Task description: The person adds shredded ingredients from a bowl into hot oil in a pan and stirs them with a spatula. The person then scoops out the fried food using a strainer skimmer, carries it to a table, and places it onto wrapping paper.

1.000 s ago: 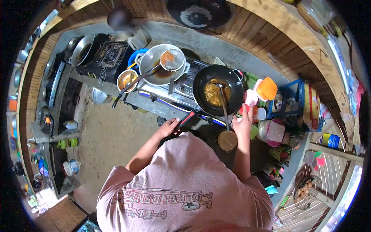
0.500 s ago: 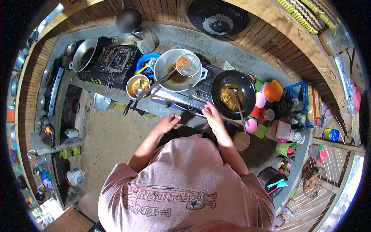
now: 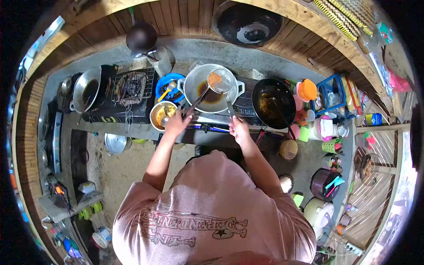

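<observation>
My left hand (image 3: 176, 124) is closed around the handle of a long-handled cooking utensil (image 3: 199, 100), which slants up across the pot; its head is hard to make out. My right hand (image 3: 239, 128) grips the handle of a wire strainer (image 3: 226, 81). Orange-brown fried bits (image 3: 214, 80) lie in the strainer's mesh, over a wide metal pot (image 3: 188, 90) with brown liquid in its bottom. Close by my left hand is a bowl (image 3: 154, 118) with yellowish food and a spoon. To the right, a black wok (image 3: 282, 95) holds dark, oily food.
A blue basin (image 3: 161, 84) stands left of the pot, beside a charred grill rack (image 3: 131, 86). Plastic containers (image 3: 308, 89) and a blue crate (image 3: 329, 90) crowd the right end. A large wok (image 3: 249, 22) hangs on the wall.
Both hands were free with fingers bent; now the left has moved up-left onto the long-handled utensil and the right has taken hold of the strainer handle. The camera view has shifted.
</observation>
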`<state>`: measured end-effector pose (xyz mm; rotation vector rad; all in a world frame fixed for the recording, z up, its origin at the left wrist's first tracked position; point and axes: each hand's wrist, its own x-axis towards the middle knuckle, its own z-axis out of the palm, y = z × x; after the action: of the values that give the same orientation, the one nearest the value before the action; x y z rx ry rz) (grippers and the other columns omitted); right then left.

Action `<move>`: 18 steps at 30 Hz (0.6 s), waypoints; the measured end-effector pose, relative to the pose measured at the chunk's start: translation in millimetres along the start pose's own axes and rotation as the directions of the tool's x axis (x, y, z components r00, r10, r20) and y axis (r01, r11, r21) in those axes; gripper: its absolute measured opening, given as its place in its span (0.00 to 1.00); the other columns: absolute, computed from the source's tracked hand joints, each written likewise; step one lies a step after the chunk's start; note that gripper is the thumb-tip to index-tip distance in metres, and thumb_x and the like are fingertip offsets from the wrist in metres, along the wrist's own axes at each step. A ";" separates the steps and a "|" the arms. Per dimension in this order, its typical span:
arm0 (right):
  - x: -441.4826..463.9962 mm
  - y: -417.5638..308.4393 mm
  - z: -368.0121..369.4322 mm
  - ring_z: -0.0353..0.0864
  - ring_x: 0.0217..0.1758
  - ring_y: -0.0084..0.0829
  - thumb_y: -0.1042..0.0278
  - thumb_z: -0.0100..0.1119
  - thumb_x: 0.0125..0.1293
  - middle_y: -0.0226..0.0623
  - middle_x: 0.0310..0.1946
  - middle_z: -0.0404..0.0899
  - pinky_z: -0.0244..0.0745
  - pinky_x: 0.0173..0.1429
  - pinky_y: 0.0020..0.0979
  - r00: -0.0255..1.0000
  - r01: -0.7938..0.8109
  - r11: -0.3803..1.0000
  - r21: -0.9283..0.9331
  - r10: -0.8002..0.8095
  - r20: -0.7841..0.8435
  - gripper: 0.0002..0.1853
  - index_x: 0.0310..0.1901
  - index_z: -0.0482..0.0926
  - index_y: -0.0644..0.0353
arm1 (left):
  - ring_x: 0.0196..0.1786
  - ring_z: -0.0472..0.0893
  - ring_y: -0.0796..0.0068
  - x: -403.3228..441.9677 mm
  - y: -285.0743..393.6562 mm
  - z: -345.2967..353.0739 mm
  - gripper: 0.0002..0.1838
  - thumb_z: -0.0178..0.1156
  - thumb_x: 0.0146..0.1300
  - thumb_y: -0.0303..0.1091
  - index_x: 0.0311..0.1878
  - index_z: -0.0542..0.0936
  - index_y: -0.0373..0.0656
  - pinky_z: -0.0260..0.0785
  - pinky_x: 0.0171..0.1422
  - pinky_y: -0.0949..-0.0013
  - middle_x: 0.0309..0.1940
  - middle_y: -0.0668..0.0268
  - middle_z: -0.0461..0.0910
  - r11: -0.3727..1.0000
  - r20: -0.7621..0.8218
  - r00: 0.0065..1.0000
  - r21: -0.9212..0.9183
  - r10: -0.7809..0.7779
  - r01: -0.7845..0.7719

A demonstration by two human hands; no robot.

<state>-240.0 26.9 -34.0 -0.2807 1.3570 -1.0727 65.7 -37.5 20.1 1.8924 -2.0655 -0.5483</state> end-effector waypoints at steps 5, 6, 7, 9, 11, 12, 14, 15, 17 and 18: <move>5.1 1.3 7.6 0.61 0.16 0.19 0.57 0.50 0.78 0.23 0.19 0.65 0.56 0.18 0.23 0.998 0.005 0.990 0.141 -0.013 0.055 0.10 0.47 0.76 0.54 | 0.49 0.81 0.40 25.6 -40.1 37.6 0.25 0.55 0.71 0.52 0.47 0.79 0.33 0.71 0.54 0.49 0.40 0.40 0.81 0.975 0.312 0.947 -0.222 0.079 -0.008; 3.9 2.2 5.1 0.62 0.17 0.20 0.59 0.51 0.77 0.24 0.19 0.66 0.58 0.19 0.23 0.997 0.024 0.989 0.147 -0.036 0.073 0.09 0.46 0.76 0.55 | 0.49 0.81 0.41 23.1 -37.8 35.1 0.24 0.55 0.72 0.51 0.47 0.79 0.34 0.71 0.53 0.49 0.40 0.40 0.81 0.969 0.292 0.954 -0.248 0.075 -0.001; -0.8 1.0 5.2 0.61 0.16 0.20 0.60 0.52 0.76 0.23 0.19 0.66 0.57 0.18 0.24 0.995 0.030 0.981 0.192 -0.047 0.086 0.09 0.46 0.75 0.55 | 0.49 0.81 0.41 22.3 -38.4 33.3 0.23 0.55 0.72 0.49 0.48 0.79 0.35 0.72 0.54 0.50 0.40 0.41 0.82 0.967 0.278 0.958 -0.256 0.073 0.001; -7.3 -2.5 6.6 0.61 0.16 0.21 0.60 0.53 0.76 0.24 0.19 0.66 0.57 0.18 0.24 0.996 0.053 0.974 0.219 -0.069 0.065 0.09 0.45 0.76 0.56 | 0.50 0.82 0.42 17.8 -39.7 24.1 0.22 0.54 0.73 0.49 0.52 0.78 0.36 0.72 0.54 0.51 0.42 0.42 0.82 0.964 0.262 0.962 -0.267 0.072 0.001; -18.1 -4.5 7.9 0.62 0.16 0.19 0.60 0.55 0.75 0.23 0.18 0.66 0.56 0.18 0.22 0.991 0.113 0.964 0.243 -0.126 0.037 0.08 0.44 0.76 0.56 | 0.51 0.82 0.43 10.9 -28.2 0.8 0.22 0.52 0.74 0.48 0.55 0.77 0.37 0.71 0.55 0.51 0.44 0.43 0.83 0.957 0.248 0.968 -0.287 0.037 0.037; -18.4 -3.0 6.4 0.62 0.16 0.19 0.60 0.55 0.75 0.23 0.18 0.66 0.56 0.18 0.22 0.990 0.121 0.959 0.255 -0.134 0.035 0.08 0.44 0.76 0.56 | 0.51 0.82 0.43 11.7 -28.4 -1.4 0.22 0.52 0.74 0.48 0.55 0.77 0.37 0.71 0.55 0.51 0.44 0.43 0.83 0.959 0.246 0.968 -0.281 0.048 0.024; -17.6 1.8 4.6 0.60 0.13 0.19 0.62 0.54 0.75 0.24 0.17 0.67 0.53 0.15 0.24 0.965 0.256 0.939 0.232 -0.262 -0.002 0.07 0.41 0.77 0.55 | 0.52 0.82 0.43 13.9 -31.4 -3.7 0.22 0.51 0.75 0.48 0.56 0.76 0.37 0.71 0.56 0.50 0.45 0.42 0.82 0.937 0.222 0.974 -0.348 0.039 0.041; -16.7 4.0 9.1 0.61 0.13 0.18 0.62 0.55 0.75 0.23 0.17 0.68 0.52 0.15 0.23 0.955 0.296 0.930 0.218 -0.287 -0.075 0.07 0.41 0.78 0.55 | 0.54 0.81 0.43 15.0 -31.2 -5.2 0.23 0.49 0.76 0.47 0.58 0.76 0.37 0.71 0.58 0.50 0.47 0.42 0.82 0.941 0.245 0.969 -0.333 0.033 0.052; -18.4 5.3 9.4 0.62 0.14 0.17 0.61 0.55 0.75 0.23 0.18 0.67 0.54 0.15 0.22 0.957 0.288 0.934 0.213 -0.289 -0.031 0.08 0.41 0.78 0.55 | 0.54 0.80 0.41 12.0 -29.0 -6.2 0.21 0.47 0.76 0.46 0.57 0.75 0.36 0.71 0.58 0.49 0.47 0.41 0.81 0.942 0.217 0.974 -0.335 0.066 0.011; -20.8 5.6 11.0 0.63 0.15 0.16 0.60 0.55 0.76 0.23 0.18 0.67 0.56 0.16 0.20 0.958 0.277 0.941 0.195 -0.286 0.020 0.09 0.42 0.77 0.56 | 0.55 0.79 0.40 10.1 -23.6 -9.2 0.20 0.46 0.76 0.44 0.57 0.75 0.36 0.70 0.58 0.48 0.48 0.41 0.81 0.939 0.186 0.978 -0.345 0.089 -0.020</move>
<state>-224.7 41.0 -21.6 -0.3639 1.1833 -1.4167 89.8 -49.9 16.9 1.6296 -1.9730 -1.0467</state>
